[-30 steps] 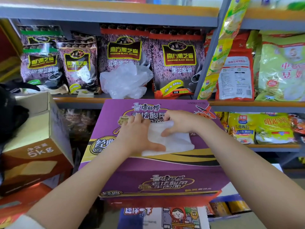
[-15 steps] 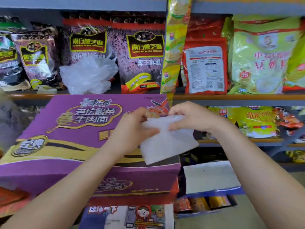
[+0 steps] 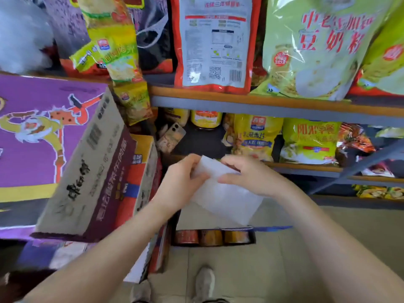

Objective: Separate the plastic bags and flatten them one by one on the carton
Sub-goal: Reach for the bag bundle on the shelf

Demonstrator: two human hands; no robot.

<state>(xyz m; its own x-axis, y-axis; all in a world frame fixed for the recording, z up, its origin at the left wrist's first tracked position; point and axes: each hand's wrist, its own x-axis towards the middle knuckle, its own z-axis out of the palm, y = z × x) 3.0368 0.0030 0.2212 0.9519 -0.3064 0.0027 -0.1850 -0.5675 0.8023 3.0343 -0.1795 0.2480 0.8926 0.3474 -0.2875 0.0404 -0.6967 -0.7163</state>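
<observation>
You hold a flattened white plastic bag (image 3: 223, 193) in mid-air between both hands, to the right of the purple noodle carton (image 3: 43, 138) and clear of its top. Your left hand (image 3: 181, 182) pinches the bag's upper left edge, thumb over the front and fingers curled behind; your right hand (image 3: 249, 173) pinches the upper edge just beside it, fingers folded over the film. The two hands sit close together at the top, so the rest of the bag hangs down and to the right, slack and slightly tilted. That paired grip looks like the one for working layers apart at an edge, which suggests the step in hand is separating rather than flattening.

The carton lies at the left of the scene, its printed purple face up, the surface where each bag is meant to be pressed flat. At the far left, on the upper shelf (image 3: 262, 103), a crumpled white mass (image 3: 21, 38) is probably the remaining bags, though it is too blurred to be sure. Snack packets fill the shelves beyond your hands, and a low tray of tins (image 3: 212, 237) stands on the floor near your feet.

The thin film may cling to itself, so the pinch will need care.
</observation>
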